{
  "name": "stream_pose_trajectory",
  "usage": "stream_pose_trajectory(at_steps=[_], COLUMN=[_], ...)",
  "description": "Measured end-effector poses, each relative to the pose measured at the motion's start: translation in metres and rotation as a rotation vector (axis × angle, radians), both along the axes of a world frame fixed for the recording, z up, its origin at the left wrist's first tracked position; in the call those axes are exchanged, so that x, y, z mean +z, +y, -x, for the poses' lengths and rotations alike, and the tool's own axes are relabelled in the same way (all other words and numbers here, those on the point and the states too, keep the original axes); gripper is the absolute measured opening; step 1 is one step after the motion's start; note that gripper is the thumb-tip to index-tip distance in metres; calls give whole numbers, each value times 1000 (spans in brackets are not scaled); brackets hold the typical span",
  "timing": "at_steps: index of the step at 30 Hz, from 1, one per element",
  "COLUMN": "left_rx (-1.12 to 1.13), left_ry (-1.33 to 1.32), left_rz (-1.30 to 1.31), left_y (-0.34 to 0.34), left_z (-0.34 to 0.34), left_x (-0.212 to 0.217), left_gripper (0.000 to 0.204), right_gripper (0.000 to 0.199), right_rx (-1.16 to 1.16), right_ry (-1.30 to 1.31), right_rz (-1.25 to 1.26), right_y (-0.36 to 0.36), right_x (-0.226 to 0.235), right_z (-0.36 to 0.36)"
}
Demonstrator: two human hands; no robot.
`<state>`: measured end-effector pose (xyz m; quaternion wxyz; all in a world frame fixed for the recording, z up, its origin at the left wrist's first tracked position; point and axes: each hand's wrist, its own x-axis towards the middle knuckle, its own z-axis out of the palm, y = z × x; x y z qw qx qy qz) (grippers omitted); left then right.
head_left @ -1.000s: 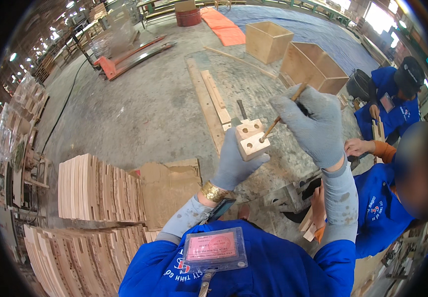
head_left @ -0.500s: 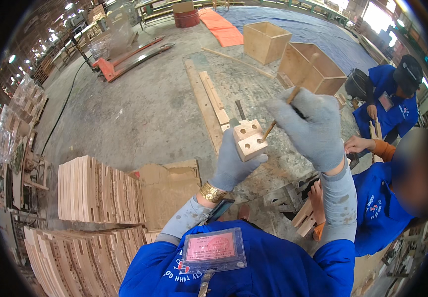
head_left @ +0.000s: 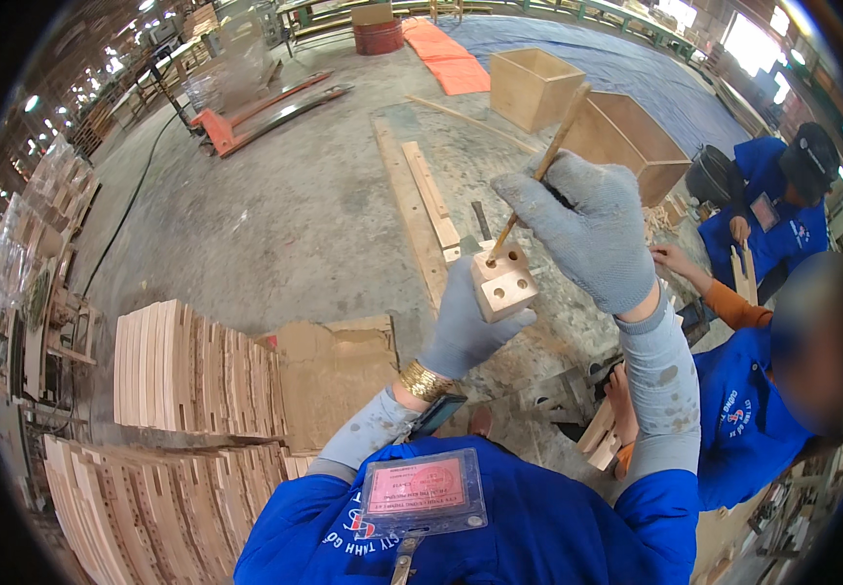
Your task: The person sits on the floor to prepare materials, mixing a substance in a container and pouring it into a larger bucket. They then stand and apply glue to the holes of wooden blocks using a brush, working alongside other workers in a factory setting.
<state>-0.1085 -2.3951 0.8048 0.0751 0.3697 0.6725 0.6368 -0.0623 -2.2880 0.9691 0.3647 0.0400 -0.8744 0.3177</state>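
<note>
My left hand (head_left: 462, 330), in a grey glove, is closed around pale wooden pieces (head_left: 505, 294) whose ends, with round drilled holes, face up. In my gloved right hand (head_left: 592, 229) a thin wooden stick (head_left: 563, 127) is pinched between thumb and fingers, slanting down to the left. Its lower tip is at the upper-left hole of the pieces; how deep it goes I cannot tell. Just beyond my left hand a dark narrow bar (head_left: 481, 218) sticks up past the pieces; its kind is unclear.
Stacks of wooden parts (head_left: 197, 375) stand at left beside flattened cardboard (head_left: 334, 366). Two co-workers in blue (head_left: 758, 419) sit close on my right. Long wooden strips (head_left: 426, 190) lie ahead, with open wooden boxes (head_left: 536, 93) and a red pallet jack (head_left: 222, 132) farther off.
The stick's tip has gone from the lower-right hole to the upper-left one. My right hand has shifted left and slightly down, and the pieces have shifted a little to the right.
</note>
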Motion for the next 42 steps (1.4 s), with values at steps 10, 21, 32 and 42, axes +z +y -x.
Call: stream_pose_trajectory(at_steps=[10, 21, 32, 42], left_rx=[-39, 17, -277, -380], left_ry=[10, 116, 164, 65], left_rz=[-40, -38, -17, -56], left_y=[-1, -1, -8, 10], left_z=[1, 5, 0, 10], left_x=[0, -3, 8, -20], left_gripper=[72, 70, 77, 92], right_gripper=[29, 18, 54, 94], right_rx=[62, -93, 16, 112], right_ry=[17, -14, -28, -293], right_rz=[-322, 287, 567, 350], right_y=[-1, -7, 28, 16], right_x=[1, 21, -158, -188], right_z=[3, -32, -81, -70])
